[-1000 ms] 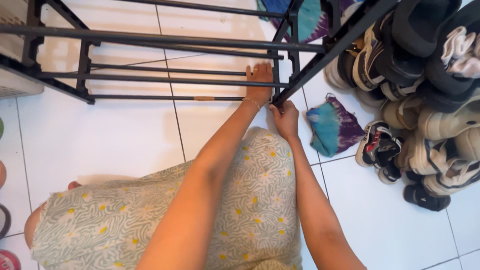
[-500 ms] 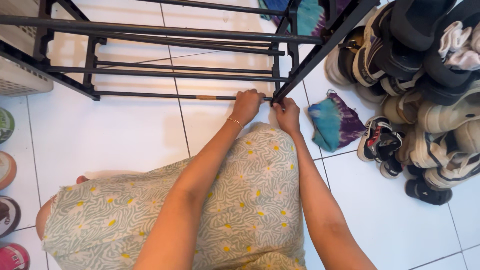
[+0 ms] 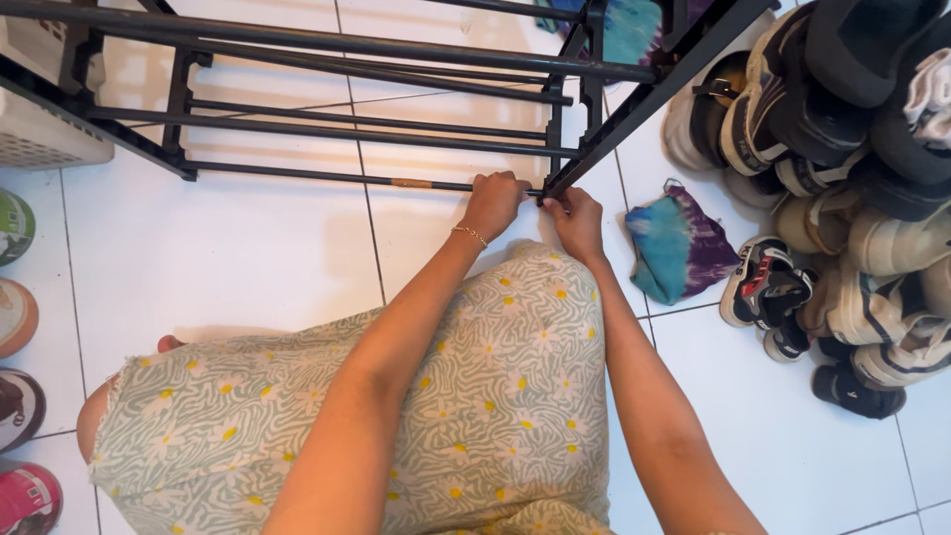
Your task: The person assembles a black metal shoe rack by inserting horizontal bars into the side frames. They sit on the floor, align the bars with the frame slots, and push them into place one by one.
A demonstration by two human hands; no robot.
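A thin black metal rod point(image 3: 297, 175), round and smooth with a brownish band near its right end, runs low along the front of an empty black shoe rack point(image 3: 594, 109) standing on glossy white floor tiles point(image 3: 248, 258). The left hand point(image 3: 492, 201) is curled closed around the rod's right end, and the right hand point(image 3: 577, 220) pinches the rack's corner joint beside it. A heap of sandals and sneakers point(image 3: 842, 198) and a tie-dyed cloth point(image 3: 679, 248) lie right of the rack.

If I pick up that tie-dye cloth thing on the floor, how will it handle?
The cloth pouch looks creased and slumped, so probably floppy and light. Lying flat on the tile floor, it is unlikely to roll or tip. On glossy tiles, a push would likely make it slide or bunch.
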